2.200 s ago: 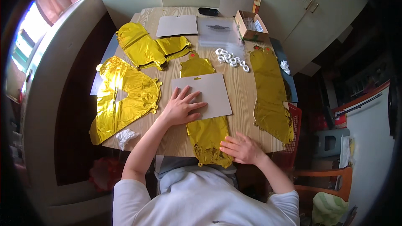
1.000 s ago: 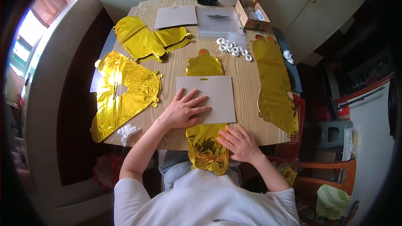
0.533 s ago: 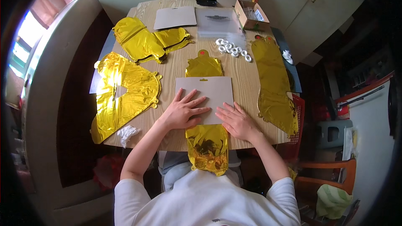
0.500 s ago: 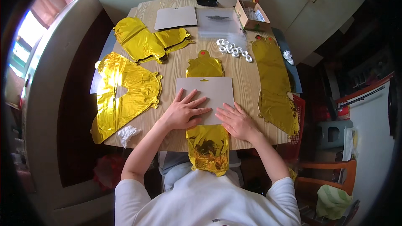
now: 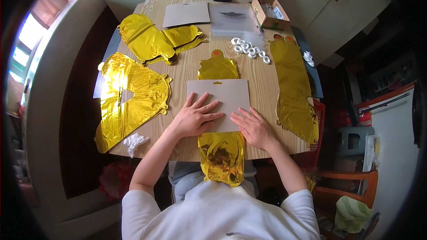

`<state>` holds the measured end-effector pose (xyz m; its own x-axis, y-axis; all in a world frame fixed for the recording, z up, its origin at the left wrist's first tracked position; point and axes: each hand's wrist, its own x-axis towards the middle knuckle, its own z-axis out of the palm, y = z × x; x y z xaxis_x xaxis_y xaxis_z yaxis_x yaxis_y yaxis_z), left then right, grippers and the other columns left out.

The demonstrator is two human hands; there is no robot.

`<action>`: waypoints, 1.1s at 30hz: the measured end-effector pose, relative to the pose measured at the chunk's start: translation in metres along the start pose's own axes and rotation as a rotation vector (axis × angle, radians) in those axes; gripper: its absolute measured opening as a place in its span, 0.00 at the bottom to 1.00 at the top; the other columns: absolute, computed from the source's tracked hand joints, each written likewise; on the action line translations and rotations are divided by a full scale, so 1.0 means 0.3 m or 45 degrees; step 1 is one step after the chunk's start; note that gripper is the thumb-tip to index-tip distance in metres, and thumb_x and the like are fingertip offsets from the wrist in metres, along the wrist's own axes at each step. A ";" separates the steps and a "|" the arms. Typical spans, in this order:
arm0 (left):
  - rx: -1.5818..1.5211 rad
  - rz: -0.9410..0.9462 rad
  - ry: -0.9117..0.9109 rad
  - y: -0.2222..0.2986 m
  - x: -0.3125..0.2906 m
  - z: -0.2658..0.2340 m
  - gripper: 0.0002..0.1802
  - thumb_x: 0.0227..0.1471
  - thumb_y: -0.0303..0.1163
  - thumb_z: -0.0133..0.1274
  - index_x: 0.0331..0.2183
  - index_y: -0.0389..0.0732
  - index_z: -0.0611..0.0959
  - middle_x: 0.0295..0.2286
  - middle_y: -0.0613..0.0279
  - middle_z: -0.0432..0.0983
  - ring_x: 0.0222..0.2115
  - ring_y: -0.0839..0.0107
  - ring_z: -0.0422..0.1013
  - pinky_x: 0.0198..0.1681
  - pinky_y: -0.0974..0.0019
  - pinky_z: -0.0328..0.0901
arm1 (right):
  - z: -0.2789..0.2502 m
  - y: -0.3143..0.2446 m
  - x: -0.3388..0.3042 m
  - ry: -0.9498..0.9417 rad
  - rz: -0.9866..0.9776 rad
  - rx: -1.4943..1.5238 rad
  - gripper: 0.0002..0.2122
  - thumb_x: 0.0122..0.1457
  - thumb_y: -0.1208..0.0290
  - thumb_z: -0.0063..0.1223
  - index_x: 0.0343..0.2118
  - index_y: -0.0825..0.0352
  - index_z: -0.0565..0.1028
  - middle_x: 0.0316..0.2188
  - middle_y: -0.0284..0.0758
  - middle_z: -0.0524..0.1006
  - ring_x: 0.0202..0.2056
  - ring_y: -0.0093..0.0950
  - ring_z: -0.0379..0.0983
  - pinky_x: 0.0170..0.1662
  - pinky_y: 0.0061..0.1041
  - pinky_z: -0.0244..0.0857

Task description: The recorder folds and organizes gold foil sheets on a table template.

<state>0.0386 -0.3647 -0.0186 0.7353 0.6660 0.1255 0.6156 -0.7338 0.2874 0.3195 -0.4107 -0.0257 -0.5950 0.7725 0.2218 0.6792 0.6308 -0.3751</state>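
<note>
A grey-white card [image 5: 222, 95] with a hang slot at its far edge lies across a gold foil balloon [image 5: 218, 70] on the table in front of me. The balloon's far end, with a red dot on its tab, shows beyond the card. Its near end droops over the table's front edge toward my shirt. My left hand [image 5: 194, 118] rests flat on the card's left half, fingers spread. Over the card's lower right corner lies my right hand [image 5: 252, 128], its fingers stretched out. The balloon's middle is hidden beneath the card.
More gold foil balloons lie at the far left [image 5: 155, 40], near left [image 5: 133, 102] and right [image 5: 293, 89]. Beyond are white ribbon rolls [image 5: 251, 51], a card stack [image 5: 187, 14], clear plastic bags [image 5: 233, 22] and a cardboard box [image 5: 270, 13]. Crumpled white tissue [image 5: 134, 143] sits near the front edge.
Both hands stay flat on the card, almost unmoved. The view has shifted slightly, so the table's far things sit a little higher.
</note>
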 end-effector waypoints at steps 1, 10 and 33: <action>-0.007 -0.003 0.005 -0.003 -0.001 0.002 0.24 0.56 0.44 0.50 0.55 0.69 0.74 0.60 0.68 0.62 0.64 0.51 0.49 0.65 0.36 0.37 | 0.000 0.001 0.002 0.006 0.010 0.013 0.17 0.62 0.69 0.46 0.55 0.58 0.72 0.57 0.29 0.71 0.61 0.33 0.62 0.65 0.44 0.50; -0.008 -0.012 0.020 -0.003 0.000 0.004 0.24 0.55 0.44 0.51 0.55 0.69 0.75 0.60 0.69 0.62 0.64 0.52 0.51 0.65 0.37 0.39 | 0.018 0.017 0.001 0.025 0.043 0.033 0.18 0.58 0.74 0.48 0.53 0.56 0.74 0.55 0.28 0.73 0.60 0.32 0.63 0.64 0.41 0.52; 0.025 -0.018 0.034 -0.002 0.000 0.008 0.23 0.55 0.42 0.52 0.54 0.70 0.75 0.59 0.71 0.63 0.64 0.55 0.52 0.65 0.37 0.40 | 0.029 0.019 -0.002 0.053 0.061 0.050 0.20 0.55 0.76 0.51 0.51 0.56 0.76 0.55 0.30 0.73 0.61 0.32 0.63 0.64 0.41 0.52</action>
<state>0.0389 -0.3645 -0.0211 0.7186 0.6797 0.1471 0.6318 -0.7264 0.2705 0.3200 -0.4083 -0.0359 -0.5432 0.8046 0.2398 0.6888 0.5904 -0.4208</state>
